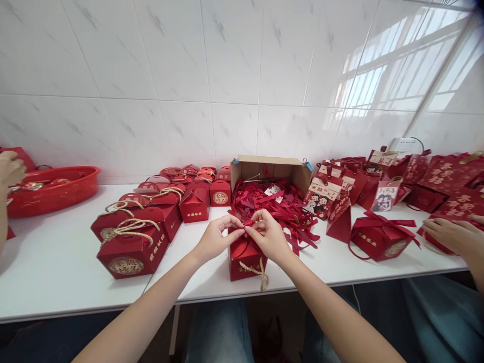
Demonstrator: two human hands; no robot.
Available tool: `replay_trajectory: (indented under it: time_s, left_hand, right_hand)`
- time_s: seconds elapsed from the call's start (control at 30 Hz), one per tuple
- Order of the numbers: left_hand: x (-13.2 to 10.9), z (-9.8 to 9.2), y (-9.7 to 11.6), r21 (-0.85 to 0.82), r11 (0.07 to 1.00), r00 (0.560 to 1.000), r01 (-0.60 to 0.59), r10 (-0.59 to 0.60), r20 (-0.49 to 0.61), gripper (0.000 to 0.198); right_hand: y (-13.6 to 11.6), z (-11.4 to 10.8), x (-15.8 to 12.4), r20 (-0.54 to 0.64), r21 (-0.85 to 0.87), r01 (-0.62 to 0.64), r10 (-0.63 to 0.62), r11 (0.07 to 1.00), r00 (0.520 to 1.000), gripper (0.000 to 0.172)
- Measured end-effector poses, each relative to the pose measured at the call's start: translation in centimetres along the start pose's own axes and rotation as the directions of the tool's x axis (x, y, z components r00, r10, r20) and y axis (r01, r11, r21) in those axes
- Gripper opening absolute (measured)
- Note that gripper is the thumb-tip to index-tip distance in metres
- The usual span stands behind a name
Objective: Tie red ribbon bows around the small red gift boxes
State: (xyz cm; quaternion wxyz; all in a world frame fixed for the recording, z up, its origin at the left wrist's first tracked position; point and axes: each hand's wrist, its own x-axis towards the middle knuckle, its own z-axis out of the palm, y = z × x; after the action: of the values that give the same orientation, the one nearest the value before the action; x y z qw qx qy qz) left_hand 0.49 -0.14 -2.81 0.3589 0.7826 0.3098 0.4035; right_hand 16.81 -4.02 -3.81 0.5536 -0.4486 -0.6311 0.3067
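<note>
A red gift box [239,269] stands near the table's front edge between my two hands. Over its top, my left hand [218,236] pinches a piece of red ribbon [247,225] with thumb and forefinger. Opposite it, my right hand [271,238] pinches the same ribbon, the fingertips of both hands almost meeting. A twisted rope handle [260,276] hangs down the box's front side. My fingers hide most of the lid and the ribbon's shape. Just behind, a pile of loose red ribbons [280,199] spills from an open cardboard box [269,160].
Several finished-looking red boxes [132,252] with rope bows stand in rows at left. A red basin [56,196] and another person's hand [11,169] are far left. At right are a ribbon-tied box [381,237], decorated bags [321,196] and a co-worker's hand [449,234].
</note>
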Motion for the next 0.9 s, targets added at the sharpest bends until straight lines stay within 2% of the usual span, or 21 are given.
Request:
replay_trajectory:
  time_s: [0.13, 0.33, 0.43, 0.53, 0.63, 0.77, 0.83, 0.9]
  left_hand:
    - [-0.1, 0.0, -0.3, 0.030, 0.999, 0.998, -0.035, 0.037, -0.050, 0.012]
    - [-0.2, 0.4, 0.0, 0.111, 0.993, 0.987, -0.050, 0.066, -0.146, 0.005]
    - [-0.2, 0.7, -0.1, 0.118, 0.992, 0.981, -0.046, 0.067, -0.180, 0.007]
    - [-0.1, 1.0, -0.3, 0.104, 0.993, 0.977, -0.049, 0.069, -0.202, 0.008]
    - [0.0, 1.3, -0.5, 0.074, 0.996, 0.978, -0.057, 0.071, -0.196, 0.007]
    - [0.0, 1.7, -0.8, 0.010, 0.999, 0.980, -0.048, 0.049, -0.195, 0.007]
    - [0.0, 2.0, -0.9, -0.025, 0.999, 0.977, -0.039, 0.033, -0.210, 0.007]
    - [0.1, 2.2, -1.0, -0.050, 0.998, 0.973, -0.033, 0.021, -0.229, 0.006]
  right_hand:
    - [-0.6, -0.2, -0.4, -0.005, -0.139, 0.061, -0.062, 0.988, 0.998, 0.009]
    - [-0.6, -0.2, -0.9, 0.005, -0.371, 0.170, -0.181, 0.913, 0.983, 0.013]
    - [-0.4, -0.3, -1.0, -0.032, -0.442, 0.155, -0.189, 0.884, 0.982, 0.014]
    - [-0.1, -0.6, -0.7, -0.052, -0.446, 0.105, -0.143, 0.889, 0.988, 0.013]
    - [0.1, -1.1, -0.3, 0.021, -0.367, 0.046, -0.041, 0.929, 0.999, 0.014]
    - [0.3, -1.4, -0.1, 0.199, -0.051, -0.094, 0.102, 0.994, 0.975, 0.023]
    - [0.5, -1.1, -0.2, 0.220, 0.121, -0.166, 0.137, 0.979, 0.966, 0.029]
    - [0.8, -0.7, -0.5, 0.183, 0.237, -0.211, 0.170, 0.948, 0.968, 0.033]
